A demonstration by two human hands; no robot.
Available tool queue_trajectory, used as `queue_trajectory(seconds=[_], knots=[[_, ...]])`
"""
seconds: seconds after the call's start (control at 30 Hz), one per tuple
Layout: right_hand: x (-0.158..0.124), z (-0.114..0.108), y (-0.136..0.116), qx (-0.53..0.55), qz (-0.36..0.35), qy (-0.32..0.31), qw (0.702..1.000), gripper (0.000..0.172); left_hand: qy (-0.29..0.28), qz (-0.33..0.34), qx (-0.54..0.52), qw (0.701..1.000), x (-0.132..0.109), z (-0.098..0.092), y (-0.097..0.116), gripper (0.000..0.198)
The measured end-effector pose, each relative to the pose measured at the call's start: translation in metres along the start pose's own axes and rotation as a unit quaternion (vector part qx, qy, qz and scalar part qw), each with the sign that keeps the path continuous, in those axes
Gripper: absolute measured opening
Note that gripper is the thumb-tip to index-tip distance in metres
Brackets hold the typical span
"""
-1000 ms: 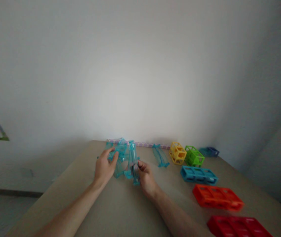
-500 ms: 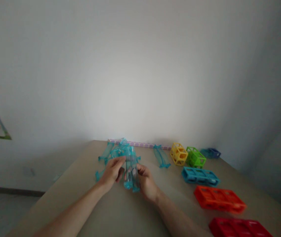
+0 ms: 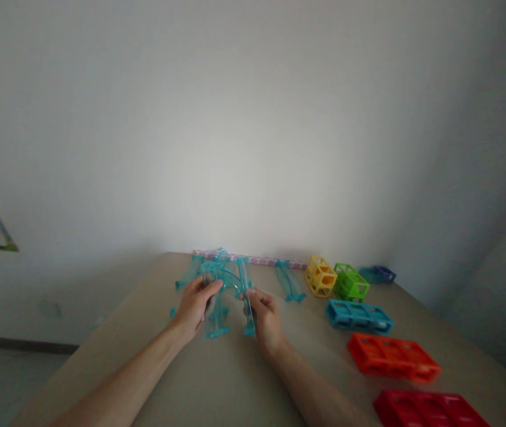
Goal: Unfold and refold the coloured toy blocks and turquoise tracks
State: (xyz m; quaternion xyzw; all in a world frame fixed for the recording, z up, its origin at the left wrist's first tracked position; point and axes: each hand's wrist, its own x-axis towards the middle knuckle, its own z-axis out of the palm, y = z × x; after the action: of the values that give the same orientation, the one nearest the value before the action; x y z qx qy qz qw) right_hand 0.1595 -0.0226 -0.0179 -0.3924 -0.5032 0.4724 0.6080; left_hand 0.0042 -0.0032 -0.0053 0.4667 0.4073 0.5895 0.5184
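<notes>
Between thumb and fingers, my left hand (image 3: pixel 194 305) grips a clear teal plastic track piece (image 3: pixel 216 325). A second clear teal track piece (image 3: pixel 247 279), held upright and edge-on, is pinched in my right hand (image 3: pixel 264 314). The two pieces are apart, with a gap of tabletop between their near ends. Just behind my hands lies a pile of similar teal pieces (image 3: pixel 230 276), some curved, partly hidden by the left hand. One more teal piece (image 3: pixel 289 281) rests alone to the right of the pile.
On the right of the table (image 3: pixel 181 391) stand a yellow frame block (image 3: pixel 321 277), a green one (image 3: pixel 350 283), a blue one (image 3: pixel 359 316), an orange one (image 3: pixel 392 357) and a red one (image 3: pixel 430 409). A patterned purple strip (image 3: pixel 257 260) runs along the wall.
The two teal pieces, side by side before, are now separated. My left hand has moved slightly left with one; my right hand keeps the other, turned more edge-on.
</notes>
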Motion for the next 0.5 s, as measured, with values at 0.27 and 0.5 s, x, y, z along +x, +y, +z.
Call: queue_trajectory(seconds=[0.27,0.5], knots=[[0.001,0.004,0.002,-0.06,-0.045,-0.012,0.997,0.036,-0.052,0.006,0.092,0.994,-0.005,0.007,-0.002,0.033],[0.002,0.006,0.007,-0.047,-0.019,-0.018,0.999,0.04,-0.08,0.022,0.105,0.991,-0.004,0.007,-0.009,0.029]])
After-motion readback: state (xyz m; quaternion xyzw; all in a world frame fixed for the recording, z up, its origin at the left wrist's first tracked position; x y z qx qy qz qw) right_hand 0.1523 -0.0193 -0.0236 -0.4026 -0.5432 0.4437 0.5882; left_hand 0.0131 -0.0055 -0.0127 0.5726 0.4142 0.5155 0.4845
